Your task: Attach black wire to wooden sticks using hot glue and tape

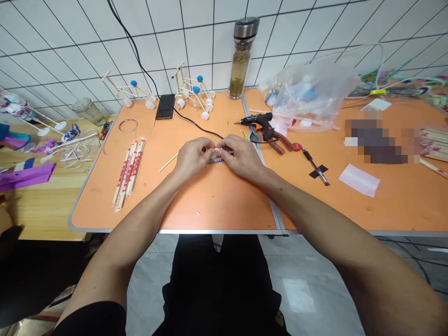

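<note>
My left hand [192, 156] and my right hand [241, 156] meet over the middle of the orange table [210, 200]. Both are closed in a pinch on a small bundle of thin sticks [217, 156] with a blue bit showing beneath. A single wooden stick [168, 162] pokes out to the left from under my left hand. Most of the bundle is hidden by my fingers.
Wrapped chopstick packs [129, 171] lie to the left. A black glue gun [258, 121], pliers [280, 143], a phone [165, 106], stick models [194, 91], a glass bottle [241, 58] and a plastic bag [310, 91] stand behind. A second orange table [385, 200] adjoins on the right.
</note>
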Demonstrator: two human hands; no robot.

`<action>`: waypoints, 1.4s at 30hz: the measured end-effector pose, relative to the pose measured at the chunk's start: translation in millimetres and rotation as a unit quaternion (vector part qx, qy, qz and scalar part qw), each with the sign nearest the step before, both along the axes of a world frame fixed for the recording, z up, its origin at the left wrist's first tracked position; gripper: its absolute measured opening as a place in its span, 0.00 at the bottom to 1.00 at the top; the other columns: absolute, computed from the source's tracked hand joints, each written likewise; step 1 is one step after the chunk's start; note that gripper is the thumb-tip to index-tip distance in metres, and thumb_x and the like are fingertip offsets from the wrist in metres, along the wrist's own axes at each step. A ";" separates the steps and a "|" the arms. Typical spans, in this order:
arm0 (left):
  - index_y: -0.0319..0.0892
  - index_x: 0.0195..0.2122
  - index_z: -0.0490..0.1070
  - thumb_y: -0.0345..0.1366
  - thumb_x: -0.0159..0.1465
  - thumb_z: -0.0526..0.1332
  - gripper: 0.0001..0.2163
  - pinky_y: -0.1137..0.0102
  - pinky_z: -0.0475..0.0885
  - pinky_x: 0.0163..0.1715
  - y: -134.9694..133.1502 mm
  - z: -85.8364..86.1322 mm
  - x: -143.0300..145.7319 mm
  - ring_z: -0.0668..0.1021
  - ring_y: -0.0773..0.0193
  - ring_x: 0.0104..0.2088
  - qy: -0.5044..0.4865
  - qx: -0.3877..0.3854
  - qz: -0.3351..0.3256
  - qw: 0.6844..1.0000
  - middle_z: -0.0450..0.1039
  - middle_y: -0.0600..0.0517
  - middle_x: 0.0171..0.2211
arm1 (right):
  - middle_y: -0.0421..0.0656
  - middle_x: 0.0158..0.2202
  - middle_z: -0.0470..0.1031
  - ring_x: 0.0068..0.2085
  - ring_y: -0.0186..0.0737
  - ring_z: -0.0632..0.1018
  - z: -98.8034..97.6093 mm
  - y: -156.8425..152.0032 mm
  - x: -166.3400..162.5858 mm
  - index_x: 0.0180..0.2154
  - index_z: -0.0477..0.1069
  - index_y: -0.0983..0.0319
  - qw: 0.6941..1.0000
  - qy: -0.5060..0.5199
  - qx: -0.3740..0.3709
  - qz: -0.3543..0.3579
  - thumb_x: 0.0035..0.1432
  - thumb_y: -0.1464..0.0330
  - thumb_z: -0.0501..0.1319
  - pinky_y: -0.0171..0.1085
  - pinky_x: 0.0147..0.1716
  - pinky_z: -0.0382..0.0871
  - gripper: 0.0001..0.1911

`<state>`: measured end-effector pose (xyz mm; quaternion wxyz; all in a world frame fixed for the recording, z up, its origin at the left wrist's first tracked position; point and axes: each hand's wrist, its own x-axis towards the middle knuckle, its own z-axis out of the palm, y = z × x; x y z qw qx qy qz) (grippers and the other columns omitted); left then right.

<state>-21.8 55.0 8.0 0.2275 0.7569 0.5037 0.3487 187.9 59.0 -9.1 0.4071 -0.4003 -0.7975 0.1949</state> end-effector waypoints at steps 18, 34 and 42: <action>0.46 0.32 0.77 0.32 0.65 0.66 0.04 0.61 0.70 0.40 -1.9 3.2 3.4 0.81 0.54 0.39 0.062 0.021 0.011 0.998 0.83 0.48 0.36 | 0.47 0.40 0.82 0.41 0.49 0.80 -3.2 0.9 2.2 0.37 0.78 0.58 1.000 -0.019 0.000 0.003 0.70 0.67 0.65 0.46 0.42 0.69 0.06; 0.49 0.22 0.77 0.36 0.49 0.76 0.08 0.59 0.70 0.36 37.4 20.5 -103.7 0.74 0.52 0.29 0.209 -0.046 0.164 0.963 0.76 0.48 0.23 | 0.47 0.37 0.82 0.40 0.50 0.79 -4.7 6.7 5.9 0.35 0.78 0.57 0.998 -0.015 0.007 -0.055 0.64 0.71 0.65 0.48 0.42 0.70 0.04; 0.48 0.17 0.66 0.29 0.47 0.72 0.14 0.53 0.72 0.41 41.5 11.1 -92.5 0.77 0.46 0.31 0.264 -0.120 0.147 0.946 0.68 0.47 0.18 | 0.48 0.38 0.82 0.40 0.50 0.80 -2.4 -0.6 2.8 0.36 0.80 0.57 0.999 -0.028 0.014 -0.019 0.67 0.69 0.65 0.47 0.40 0.69 0.06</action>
